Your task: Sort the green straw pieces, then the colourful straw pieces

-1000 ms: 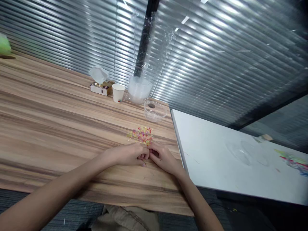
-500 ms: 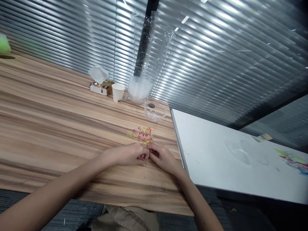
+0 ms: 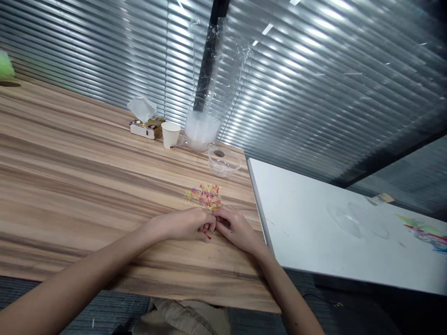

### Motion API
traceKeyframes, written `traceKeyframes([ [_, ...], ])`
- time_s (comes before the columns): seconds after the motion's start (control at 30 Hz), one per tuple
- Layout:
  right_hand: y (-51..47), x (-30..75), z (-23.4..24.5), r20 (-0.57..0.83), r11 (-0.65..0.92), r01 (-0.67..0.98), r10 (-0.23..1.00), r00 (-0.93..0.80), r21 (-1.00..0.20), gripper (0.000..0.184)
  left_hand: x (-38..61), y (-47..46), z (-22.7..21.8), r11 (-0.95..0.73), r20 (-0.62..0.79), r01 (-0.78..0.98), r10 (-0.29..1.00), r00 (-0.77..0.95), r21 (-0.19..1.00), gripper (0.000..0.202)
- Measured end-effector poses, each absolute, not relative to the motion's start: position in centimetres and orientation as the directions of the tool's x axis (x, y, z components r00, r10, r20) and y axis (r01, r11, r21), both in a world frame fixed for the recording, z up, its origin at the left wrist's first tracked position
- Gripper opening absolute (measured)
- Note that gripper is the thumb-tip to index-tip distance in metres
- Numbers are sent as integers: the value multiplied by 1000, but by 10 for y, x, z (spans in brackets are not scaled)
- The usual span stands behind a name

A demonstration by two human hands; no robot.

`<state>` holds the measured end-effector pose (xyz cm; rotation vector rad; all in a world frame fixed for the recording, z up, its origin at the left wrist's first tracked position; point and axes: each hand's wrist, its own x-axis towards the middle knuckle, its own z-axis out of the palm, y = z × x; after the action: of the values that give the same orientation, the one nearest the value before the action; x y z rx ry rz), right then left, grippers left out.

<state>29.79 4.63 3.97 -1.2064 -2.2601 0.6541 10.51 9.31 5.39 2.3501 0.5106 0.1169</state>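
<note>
My left hand is closed on the wooden table, fingers curled and pinched. A small red strip shows by its thumb; its kind is too small to make out. Against it rests my right hand, its fingertips pressed together at the left hand's knuckles. Whatever the right fingertips hold is hidden. Just beyond both hands lies a loose pile of small, thin pieces in red, yellow, pink and green, close to the fingers.
Behind the pile stands a clear plastic bowl, with stacked bowls in a clear bag beyond. Left of them are a paper cup and a tissue pack. A white table adjoins on the right, with clear lids and colourful strips.
A red strip shows more plainly below the left fingers. Both hands stay together in nearly the same place, and the view shifts very slightly.
</note>
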Motion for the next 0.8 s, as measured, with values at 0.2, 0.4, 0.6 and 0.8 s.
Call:
traceKeyframes([
  [0.2, 46, 298, 40, 211, 508, 597, 842, -497, -621, 19, 105, 94, 51, -670, -39, 308, 385, 922, 676, 16],
  [0.4, 47, 299, 37, 223, 516, 594, 839, -496, -618, 20, 105, 96, 47, -665, -16, 287, 382, 924, 690, 17],
  [0.6, 48, 299, 37, 232, 529, 608, 834, -500, -592, 21, 104, 97, 46, -648, -28, 295, 390, 920, 702, 15],
  [0.8, 47, 299, 38, 228, 526, 613, 837, -498, -590, 21, 104, 95, 48, -645, -38, 300, 387, 921, 703, 17],
])
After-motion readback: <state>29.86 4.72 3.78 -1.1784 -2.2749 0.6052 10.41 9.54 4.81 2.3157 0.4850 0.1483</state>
